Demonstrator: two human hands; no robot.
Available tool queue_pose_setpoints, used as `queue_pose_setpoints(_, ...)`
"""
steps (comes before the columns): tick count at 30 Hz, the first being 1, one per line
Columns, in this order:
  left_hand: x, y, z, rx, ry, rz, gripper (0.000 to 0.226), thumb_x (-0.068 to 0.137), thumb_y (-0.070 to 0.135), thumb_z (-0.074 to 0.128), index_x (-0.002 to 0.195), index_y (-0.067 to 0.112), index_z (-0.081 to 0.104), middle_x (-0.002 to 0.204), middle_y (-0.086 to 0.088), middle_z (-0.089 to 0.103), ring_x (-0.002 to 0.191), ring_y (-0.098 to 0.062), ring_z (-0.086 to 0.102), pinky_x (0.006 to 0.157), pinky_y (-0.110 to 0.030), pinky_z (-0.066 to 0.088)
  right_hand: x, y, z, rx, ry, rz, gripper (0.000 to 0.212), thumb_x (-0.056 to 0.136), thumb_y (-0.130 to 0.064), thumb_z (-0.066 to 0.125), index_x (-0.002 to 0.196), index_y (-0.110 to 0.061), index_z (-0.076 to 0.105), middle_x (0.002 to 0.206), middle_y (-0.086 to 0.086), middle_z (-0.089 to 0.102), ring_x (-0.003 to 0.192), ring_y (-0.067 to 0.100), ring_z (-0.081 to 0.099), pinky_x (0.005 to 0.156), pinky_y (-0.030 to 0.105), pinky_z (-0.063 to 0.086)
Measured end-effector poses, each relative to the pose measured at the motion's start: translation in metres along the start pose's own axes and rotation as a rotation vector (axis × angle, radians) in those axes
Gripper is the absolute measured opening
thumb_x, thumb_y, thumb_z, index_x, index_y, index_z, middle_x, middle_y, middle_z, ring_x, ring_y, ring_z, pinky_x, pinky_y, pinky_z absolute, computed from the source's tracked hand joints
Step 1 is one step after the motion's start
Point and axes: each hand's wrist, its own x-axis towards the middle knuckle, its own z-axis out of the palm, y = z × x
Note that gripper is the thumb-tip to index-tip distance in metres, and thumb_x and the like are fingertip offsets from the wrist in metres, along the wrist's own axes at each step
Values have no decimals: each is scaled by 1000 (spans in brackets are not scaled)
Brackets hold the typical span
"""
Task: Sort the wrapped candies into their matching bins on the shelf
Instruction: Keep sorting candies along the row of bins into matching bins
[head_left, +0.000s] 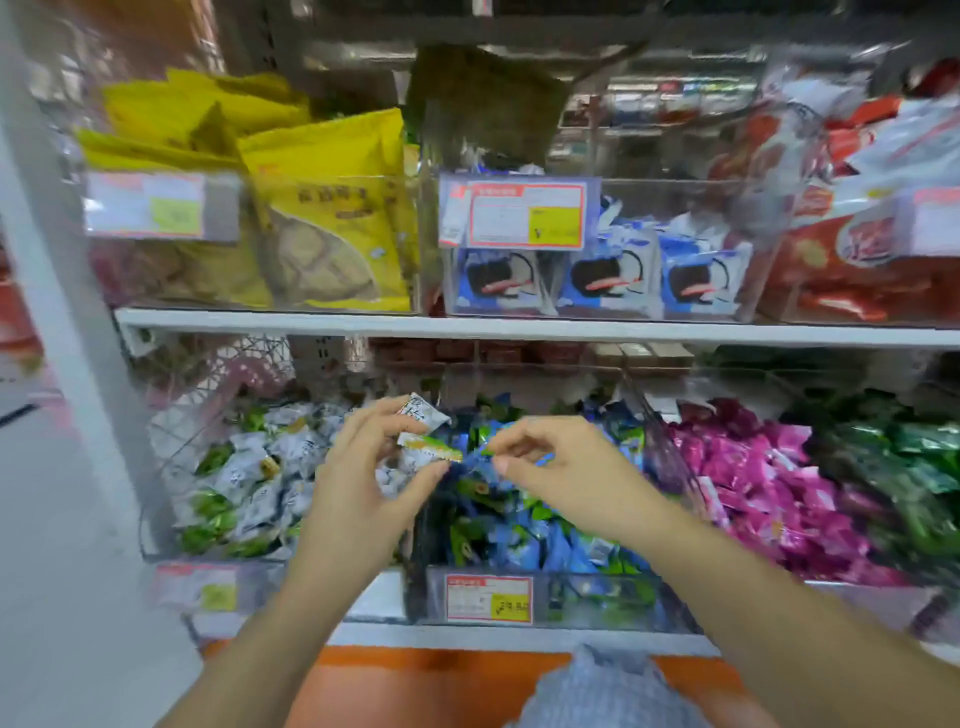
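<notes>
You are in the middle of sorting. Your left grip (363, 483) is closed on two white wrapped candies (425, 415), pinched between thumb and fingers, one above the other. They hang in the air just above the place where two bins meet. Your right grip (566, 467) is just to the right of them, with thumb and first finger almost touching. I cannot tell if it pinches a wrapper or nothing, because the blue candies (519, 540) below blur into it. The white ones look like the pile of white and green candies (249, 467) in the wire bin (171, 447), down and to the left of your left grip. So I think the next move is to carry them that way and let go over that pile. Go softly, so they do not slip into the clear bin (571, 597) right under your right grip. Farther right of the right grip lie pink candies (753, 493), then dark green candies (914, 467). The whole view is smeared. You cannot read the wrappers or the price tag (488, 597). The dark green pile is cut off at the edge, and the upper shelf (311, 318) hides the backs of the bins.
</notes>
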Motion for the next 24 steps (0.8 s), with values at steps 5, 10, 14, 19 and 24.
queue_pose_setpoints(5,4,-51,-43,258,32,-59,22,85,27,68,103,31,56,127,18,39,92,17,45,73,0,33,28,-15,45,-338,-233,-27,40,97,-29,50,137,-26,47,150,-9,32,130,13,40,107,29,35)
queue_pose_setpoints(10,33,-73,-56,432,59,-66,31,89,33,63,117,21,57,139,4,39,103,-11,50,85,-31,44,44,-13,57,-447,-319,1,43,97,-34,48,140,-29,43,154,-12,22,112,16,51,100,30,37)
queue_pose_setpoints(14,68,-89,-53,594,-10,-242,42,93,45,53,124,16,51,126,-10,46,106,-35,53,88,-46,46,52,-8,57,-421,-308,-6,40,97,-36,48,137,-31,47,153,-13,25,135,12,35,109,34,35)
queue_pose_setpoints(19,88,-106,-47,798,-343,-482,62,98,58,20,149,23,21,155,-10,23,139,-36,26,112,-59,17,51,1,57,-441,-300,-35,40,96,-41,46,136,-37,45,152,-21,23,117,14,54,101,35,42)
queue_pose_setpoints(24,94,-100,-54,893,-434,-482,62,98,58,14,152,29,8,161,-2,6,145,-32,13,113,-61,7,52,2,55,-420,-310,-59,42,96,-40,47,138,-38,43,152,-22,21,117,9,52,100,31,41)
